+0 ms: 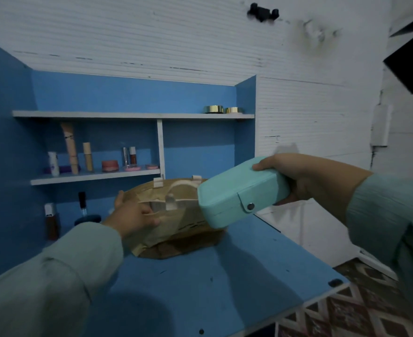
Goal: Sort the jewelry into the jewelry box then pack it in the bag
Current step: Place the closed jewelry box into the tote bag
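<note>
So the right hand [307, 178] is gripping a smooth, mint-green rectangular jewelry box [239, 190], snapped closed, mid-frame right, while the left hand [132, 215] is pinching the crinkly brown paper bag [176, 227] below it.

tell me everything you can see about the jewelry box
The jewelry box is a mint-green rectangular case with rounded corners and a leather-like skin. Its lid is closed, held by a tab with a metal snap on the front. The right hand grips its far end, thumb on top, and holds it in the air, tilted down toward the brown bag, which the left hand holds at the mouth.
</note>
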Available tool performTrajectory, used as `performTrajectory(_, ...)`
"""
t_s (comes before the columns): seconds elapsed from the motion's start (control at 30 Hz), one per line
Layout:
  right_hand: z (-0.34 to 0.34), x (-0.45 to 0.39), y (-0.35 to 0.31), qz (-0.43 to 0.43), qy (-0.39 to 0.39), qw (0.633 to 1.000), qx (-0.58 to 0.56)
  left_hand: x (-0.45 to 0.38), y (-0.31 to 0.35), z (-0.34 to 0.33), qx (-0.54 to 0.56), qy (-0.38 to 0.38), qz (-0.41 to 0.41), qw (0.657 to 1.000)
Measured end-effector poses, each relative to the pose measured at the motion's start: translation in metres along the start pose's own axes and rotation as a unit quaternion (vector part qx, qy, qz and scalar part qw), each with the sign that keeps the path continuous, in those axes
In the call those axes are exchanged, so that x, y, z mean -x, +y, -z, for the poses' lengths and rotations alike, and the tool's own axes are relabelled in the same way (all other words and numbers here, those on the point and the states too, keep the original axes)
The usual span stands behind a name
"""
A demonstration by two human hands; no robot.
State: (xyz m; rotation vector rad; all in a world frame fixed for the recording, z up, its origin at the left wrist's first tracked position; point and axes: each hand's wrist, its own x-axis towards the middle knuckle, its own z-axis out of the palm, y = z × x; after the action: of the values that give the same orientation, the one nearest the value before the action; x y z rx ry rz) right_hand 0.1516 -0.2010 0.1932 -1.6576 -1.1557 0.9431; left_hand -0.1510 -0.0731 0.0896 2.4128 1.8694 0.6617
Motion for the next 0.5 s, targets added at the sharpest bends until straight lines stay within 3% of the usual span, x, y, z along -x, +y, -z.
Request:
performTrajectory(0.2,-0.006,0.000,-0.028,0.031,0.006,0.999,-0.019,0.002,-0.012,-0.010,-0.048,-0.036,-0.030,0.998)
performTrajectory(0.5,-0.038,-0.012,-0.050,0.054,-0.013,0.998,-0.041,0.021,-0.004,-0.013,-0.066,-0.031,-0.077,0.994)
